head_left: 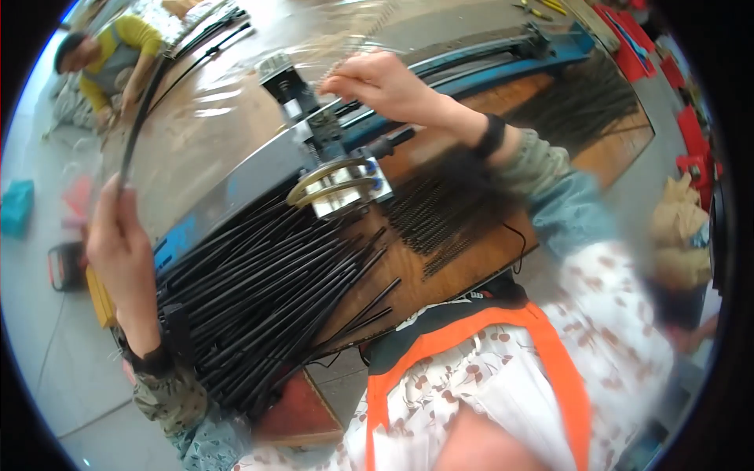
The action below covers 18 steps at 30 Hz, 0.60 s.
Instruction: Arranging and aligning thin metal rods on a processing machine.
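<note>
My left hand (122, 243) is raised at the left, its fingers closed round a long black rod (143, 118) that points up and away. At the upper middle my right hand (381, 82) is closed in a pinch. A thin coil spring (345, 59) runs up and away from its fingertips, blurred at the far end. Just below and left of that hand stands a small metal machine (322, 137) with hoses and a bright metal block. A pile of black rods (259, 275) lies in front of the left side. Dark coil springs (432, 208) lie in rows beneath my right forearm.
A long blue rail (487, 74) stretches from the machine to the upper right. More dark springs (585, 102) lie on the wooden bench (361, 290) beyond it. At the far upper left a co-worker in yellow sleeves (137, 35) bends over the table. Red bins (628, 39) stand at the right.
</note>
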{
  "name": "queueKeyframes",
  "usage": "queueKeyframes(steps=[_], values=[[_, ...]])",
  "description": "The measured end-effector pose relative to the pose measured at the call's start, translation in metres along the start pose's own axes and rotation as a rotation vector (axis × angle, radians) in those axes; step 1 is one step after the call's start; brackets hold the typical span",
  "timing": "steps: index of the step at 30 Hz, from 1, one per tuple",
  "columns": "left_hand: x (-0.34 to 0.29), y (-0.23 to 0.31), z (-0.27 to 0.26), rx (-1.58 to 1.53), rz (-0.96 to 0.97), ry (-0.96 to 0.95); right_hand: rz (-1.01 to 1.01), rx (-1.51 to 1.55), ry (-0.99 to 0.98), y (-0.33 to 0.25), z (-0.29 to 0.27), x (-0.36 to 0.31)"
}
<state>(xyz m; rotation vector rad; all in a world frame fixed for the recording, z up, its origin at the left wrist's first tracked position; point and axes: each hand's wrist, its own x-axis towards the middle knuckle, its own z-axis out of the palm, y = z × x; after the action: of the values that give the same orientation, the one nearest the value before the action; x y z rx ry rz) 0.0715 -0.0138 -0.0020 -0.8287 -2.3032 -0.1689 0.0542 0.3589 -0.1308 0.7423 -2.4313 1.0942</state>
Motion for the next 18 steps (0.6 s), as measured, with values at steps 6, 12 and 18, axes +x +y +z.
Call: queueKeyframes(steps=[6, 12, 18], values=[[-0.078, -0.031, -0.04, 0.027, -0.298, -0.122, 0.271, 0.508, 0.19, -0.018, 0.032, 0.038], [-0.097, -0.034, -0.035, -0.052, -0.396, -0.139, 0.346, 0.319, 0.014, -0.031, 0.023, 0.038], [-0.087, -0.024, -0.028, -0.112, -0.395, -0.106, -0.251, 0.009, -0.049, -0.019, 0.044, 0.053]])
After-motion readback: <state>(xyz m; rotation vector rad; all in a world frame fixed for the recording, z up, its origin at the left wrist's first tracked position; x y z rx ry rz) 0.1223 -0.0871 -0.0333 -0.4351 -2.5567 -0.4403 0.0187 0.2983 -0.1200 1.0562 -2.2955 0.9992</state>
